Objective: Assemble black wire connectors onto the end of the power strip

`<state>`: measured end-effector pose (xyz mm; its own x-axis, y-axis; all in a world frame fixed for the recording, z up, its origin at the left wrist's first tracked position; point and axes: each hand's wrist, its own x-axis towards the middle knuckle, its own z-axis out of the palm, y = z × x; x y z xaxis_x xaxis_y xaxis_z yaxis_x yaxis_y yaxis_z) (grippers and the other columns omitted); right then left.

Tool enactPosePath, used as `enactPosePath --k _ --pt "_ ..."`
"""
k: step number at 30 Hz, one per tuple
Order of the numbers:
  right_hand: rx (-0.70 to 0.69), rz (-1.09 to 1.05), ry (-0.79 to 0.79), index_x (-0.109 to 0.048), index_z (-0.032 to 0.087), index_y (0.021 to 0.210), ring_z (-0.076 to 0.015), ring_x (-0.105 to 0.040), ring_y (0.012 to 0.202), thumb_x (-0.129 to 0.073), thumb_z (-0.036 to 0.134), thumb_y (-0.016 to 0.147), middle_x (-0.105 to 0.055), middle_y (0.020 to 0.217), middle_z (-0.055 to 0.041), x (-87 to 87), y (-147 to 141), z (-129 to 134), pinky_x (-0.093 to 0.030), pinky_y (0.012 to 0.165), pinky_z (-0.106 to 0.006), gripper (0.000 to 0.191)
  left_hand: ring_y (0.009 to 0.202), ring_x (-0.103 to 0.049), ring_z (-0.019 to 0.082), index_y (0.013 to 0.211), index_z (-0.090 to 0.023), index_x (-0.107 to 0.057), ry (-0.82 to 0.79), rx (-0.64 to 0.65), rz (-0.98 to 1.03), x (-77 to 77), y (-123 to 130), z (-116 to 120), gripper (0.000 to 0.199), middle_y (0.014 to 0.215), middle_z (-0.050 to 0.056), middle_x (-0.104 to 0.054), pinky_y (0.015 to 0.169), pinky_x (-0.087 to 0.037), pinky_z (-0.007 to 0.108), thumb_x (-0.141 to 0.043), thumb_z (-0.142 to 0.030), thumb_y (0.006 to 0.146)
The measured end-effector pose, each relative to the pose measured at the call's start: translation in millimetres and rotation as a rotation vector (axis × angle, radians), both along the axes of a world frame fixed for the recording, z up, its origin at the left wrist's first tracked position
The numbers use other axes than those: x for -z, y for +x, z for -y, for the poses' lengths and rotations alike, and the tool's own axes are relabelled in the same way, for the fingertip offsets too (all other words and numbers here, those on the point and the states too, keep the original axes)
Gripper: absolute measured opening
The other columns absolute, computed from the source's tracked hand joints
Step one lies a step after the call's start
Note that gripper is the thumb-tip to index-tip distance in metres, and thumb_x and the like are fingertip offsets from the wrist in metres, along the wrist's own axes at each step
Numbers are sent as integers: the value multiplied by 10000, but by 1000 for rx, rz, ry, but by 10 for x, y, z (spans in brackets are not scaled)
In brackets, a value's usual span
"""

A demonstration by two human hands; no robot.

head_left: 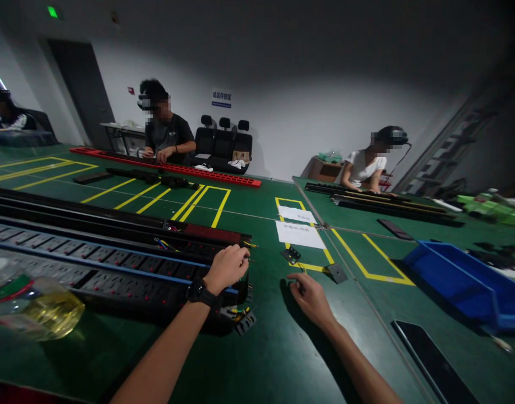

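Note:
Long black power strips [126,264] lined with sockets lie side by side at left, their ends towards me. My left hand [228,268], wearing a black watch, is over those ends with its fingers curled together; what they hold, if anything, is hidden. Coloured wires [251,244] stick out just beyond it. Below the wrist, a small black end piece [245,322] hangs on yellow and green wires. My right hand [306,294] hovers above the green table, index finger stretched out and nothing visible in it. Near its fingertip are a small black part [291,255] and a dark square plate [337,273].
A bottle of yellow liquid [42,308] lies at left. Two paper sheets [300,234] rest on the green table [278,359]. On the right are a blue bin [451,280] and a phone [434,359]. Other people work across the table, beside a red rail [223,177] and dark strips [392,205].

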<state>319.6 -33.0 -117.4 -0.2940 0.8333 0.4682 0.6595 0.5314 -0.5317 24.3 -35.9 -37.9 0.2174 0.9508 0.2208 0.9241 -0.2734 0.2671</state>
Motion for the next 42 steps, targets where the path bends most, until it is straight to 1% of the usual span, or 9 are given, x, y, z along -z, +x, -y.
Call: enactPosePath --k 7,12,19,24,30,34,38,40,42 --pt "16 -10 -26 -758 192 1013 -216 -612 653 -514 348 967 -633 739 -36 17 7 -9 -473 652 -324 293 1108 -665 237 1250 -226 -722 -3 66 -21 28 -73 20 374 1126 75 -721 1038 -511 361 -465 -107 1007" --pt "33 -8 -45 -755 199 1016 -226 -616 661 -513 341 949 -646 737 -43 -35 -5 3 -477 656 -331 288 1122 -655 252 1334 -254 -715 -13 89 -30 30 -89 16 470 1173 81 -712 1039 -508 383 -465 -74 978" --pt "40 7 -67 -755 203 1045 -226 -645 698 -502 323 948 -686 791 -48 -44 -19 7 -485 676 -323 296 1105 -640 262 1254 -254 -753 -23 98 -45 16 -80 17 416 1152 71 -733 1038 -497 399 -475 -94 990" --pt "32 9 -60 -749 209 1046 -223 -648 711 -499 296 955 -711 835 -52 -46 -26 11 -480 689 -319 280 1086 -636 260 1275 -241 -739 -36 104 -72 -14 -76 24 422 1150 72 -735 1025 -496 395 -459 -90 998" --pt "43 23 -79 -748 201 1062 -220 -641 702 -501 272 936 -683 789 -38 -66 -55 18 -482 679 -312 286 1095 -640 262 1316 -269 -732 -43 114 -52 2 -93 4 449 1185 65 -737 1023 -499 402 -481 -83 994" --pt "182 28 -10 -753 200 1052 -227 -642 718 -487 261 917 -692 811 -52 -29 -11 -22 -501 717 -333 304 1100 -642 262 1307 -274 -741 -40 114 -48 8 -95 1 445 1194 63 -740 1023 -497 400 -477 -91 1000" --pt "379 80 67 -755 207 1057 -278 -663 869 -493 302 935 -687 899 -90 -36 210 -120 -533 814 -387 304 1110 -642 270 1293 -257 -742 -51 112 -36 13 -98 1 432 1196 65 -741 1029 -493 409 -466 -100 1001" --pt "499 157 66 -753 207 1132 -311 -660 985 -511 316 942 -695 1001 -122 -57 368 -176 -535 894 -419 326 1114 -641 274 1290 -252 -740 -46 113 -31 24 -105 -6 429 1196 68 -741 1030 -490 417 -454 -106 1006" --pt "616 217 56 -716 162 1280 -355 -640 1103 -531 312 936 -687 1143 -179 -67 525 -227 -519 969 -460 419 1115 -640 272 1290 -253 -737 -38 116 -30 37 -113 -15 430 1195 70 -741 1029 -486 417 -446 -108 1009"
